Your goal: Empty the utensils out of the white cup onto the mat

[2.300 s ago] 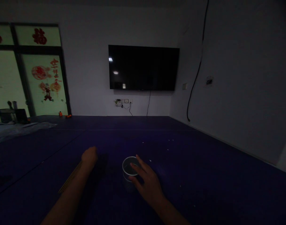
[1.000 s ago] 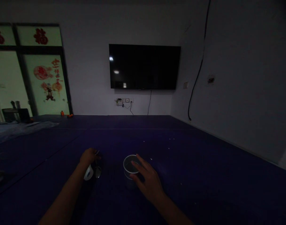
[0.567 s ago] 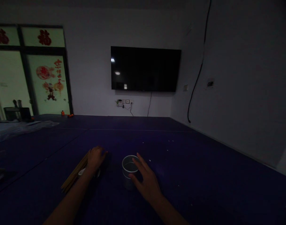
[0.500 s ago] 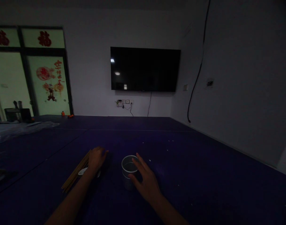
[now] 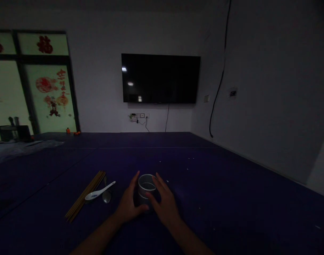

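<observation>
Left hand [image 5: 128, 202] moved from chopsticks [image 5: 83, 198] to cup [image 5: 144, 192], opposite right hand [image 5: 166, 206].

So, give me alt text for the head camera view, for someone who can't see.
A person's left grip and right grip are cupped around a gray cylindrical container in dim light. To their left, chopsticks, a white spoon and a metal spoon lie on a purple surface; beyond, a television hangs on the wall.
</observation>
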Demonstrator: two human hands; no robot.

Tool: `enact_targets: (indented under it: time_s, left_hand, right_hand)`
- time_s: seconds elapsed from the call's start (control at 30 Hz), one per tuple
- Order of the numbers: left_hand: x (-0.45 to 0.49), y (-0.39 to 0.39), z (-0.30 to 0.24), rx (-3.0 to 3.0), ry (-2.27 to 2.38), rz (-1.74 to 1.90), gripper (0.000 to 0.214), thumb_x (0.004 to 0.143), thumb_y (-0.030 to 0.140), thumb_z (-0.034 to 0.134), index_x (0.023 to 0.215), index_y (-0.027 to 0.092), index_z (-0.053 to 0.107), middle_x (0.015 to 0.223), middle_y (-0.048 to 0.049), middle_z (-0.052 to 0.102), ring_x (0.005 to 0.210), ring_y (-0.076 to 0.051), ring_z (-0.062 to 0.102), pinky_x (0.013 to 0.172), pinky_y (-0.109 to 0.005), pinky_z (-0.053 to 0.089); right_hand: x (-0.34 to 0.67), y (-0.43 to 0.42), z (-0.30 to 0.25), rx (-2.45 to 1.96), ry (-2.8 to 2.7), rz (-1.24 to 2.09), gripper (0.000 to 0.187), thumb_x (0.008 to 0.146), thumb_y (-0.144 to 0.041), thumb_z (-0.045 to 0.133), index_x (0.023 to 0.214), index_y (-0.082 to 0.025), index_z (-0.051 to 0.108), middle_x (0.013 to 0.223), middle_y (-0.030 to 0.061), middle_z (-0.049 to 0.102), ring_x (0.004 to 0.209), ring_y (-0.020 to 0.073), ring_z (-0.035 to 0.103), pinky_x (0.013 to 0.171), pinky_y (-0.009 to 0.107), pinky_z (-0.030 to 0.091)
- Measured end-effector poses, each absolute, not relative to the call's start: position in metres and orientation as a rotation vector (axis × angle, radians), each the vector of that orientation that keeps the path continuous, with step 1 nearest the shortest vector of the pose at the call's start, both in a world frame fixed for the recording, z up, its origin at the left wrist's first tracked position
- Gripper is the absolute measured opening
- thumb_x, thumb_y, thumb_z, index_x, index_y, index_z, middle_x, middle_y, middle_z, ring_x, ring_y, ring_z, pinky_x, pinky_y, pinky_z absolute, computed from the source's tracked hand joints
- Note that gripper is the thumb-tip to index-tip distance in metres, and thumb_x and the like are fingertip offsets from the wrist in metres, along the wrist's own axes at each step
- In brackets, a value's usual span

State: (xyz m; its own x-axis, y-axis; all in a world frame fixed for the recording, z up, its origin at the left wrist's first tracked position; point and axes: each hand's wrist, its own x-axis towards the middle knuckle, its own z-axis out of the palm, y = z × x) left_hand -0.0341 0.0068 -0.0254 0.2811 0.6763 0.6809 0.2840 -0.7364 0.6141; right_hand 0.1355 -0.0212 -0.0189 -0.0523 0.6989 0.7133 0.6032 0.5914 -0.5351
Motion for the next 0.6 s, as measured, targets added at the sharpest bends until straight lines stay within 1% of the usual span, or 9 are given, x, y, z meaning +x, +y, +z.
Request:
enact_targets:
  time_s: [0.07, 0.13, 0.2, 0.33, 0.43, 0.6]
  left_hand:
    - [-0.03, 0.005, -0.024, 2.185, 0.966, 1.426, 0.105, 0.065, 0.062, 0.066, 0.146, 0.018, 0.015, 0.136, -0.0172, 0.046, 0.124, -0.033, 0.046, 0.102, -0.047, 0.038]
    - [-0.028, 0.005, -0.022, 2.166, 1.032, 1.422, 0.098, 0.069, 0.05, 0.067, 0.146, 0.018, 0.015, 0.134, -0.0163, 0.049, 0.122, -0.031, 0.048, 0.101, -0.046, 0.04]
    - [-0.027, 0.007, -0.021, 2.145, 1.089, 1.453, 0.093, 0.07, 0.044, 0.067, 0.145, 0.019, 0.018, 0.135, -0.0154, 0.049, 0.122, -0.03, 0.048, 0.101, -0.045, 0.04]
    - [-0.033, 0.025, -0.022, 2.011, 1.274, 1.676, 0.091, 0.07, 0.043, 0.067, 0.144, 0.021, 0.018, 0.142, -0.0139, 0.04, 0.126, -0.029, 0.043, 0.103, -0.045, 0.038]
    - [-0.045, 0.046, -0.023, 1.884, 1.396, 1.806, 0.091, 0.071, 0.045, 0.066, 0.144, 0.021, 0.018, 0.143, -0.0135, 0.038, 0.127, -0.028, 0.043, 0.104, -0.044, 0.037]
    - [-0.07, 0.071, -0.023, 1.832, 1.605, 1.795, 0.088, 0.072, 0.045, 0.065, 0.144, 0.02, 0.02, 0.142, -0.0137, 0.04, 0.128, -0.028, 0.042, 0.105, -0.043, 0.035]
  right_hand:
    - [0.136, -0.021, -0.018, -1.081, -1.726, 0.126, 0.053, 0.085, -0.047, 0.053, 0.134, -0.026, 0.046, 0.142, 0.009, 0.042, 0.125, 0.0254, 0.045, 0.101, 0.044, 0.042]
    - [0.136, -0.021, -0.017, -1.071, -1.726, 0.136, 0.052, 0.086, -0.047, 0.053, 0.134, -0.028, 0.045, 0.142, 0.0078, 0.041, 0.126, 0.0254, 0.044, 0.101, 0.045, 0.041]
    - [0.135, -0.022, -0.018, -1.064, -1.727, 0.146, 0.054, 0.086, -0.046, 0.053, 0.137, -0.03, 0.041, 0.144, 0.0065, 0.039, 0.126, 0.0255, 0.043, 0.1, 0.045, 0.042]
    - [0.133, -0.024, -0.018, -1.076, -1.729, 0.164, 0.059, 0.087, -0.045, 0.05, 0.141, -0.033, 0.03, 0.148, 0.0044, 0.031, 0.128, 0.0249, 0.04, 0.1, 0.044, 0.043]
    - [0.133, -0.026, -0.017, -1.102, -1.757, 0.124, 0.057, 0.088, -0.042, 0.048, 0.141, -0.033, 0.03, 0.148, 0.0038, 0.031, 0.13, 0.0245, 0.037, 0.101, 0.044, 0.041]
    - [0.135, -0.028, -0.016, -1.12, -1.79, 0.088, 0.055, 0.089, -0.042, 0.047, 0.141, -0.034, 0.03, 0.148, 0.0035, 0.032, 0.13, 0.0245, 0.039, 0.101, 0.044, 0.041]
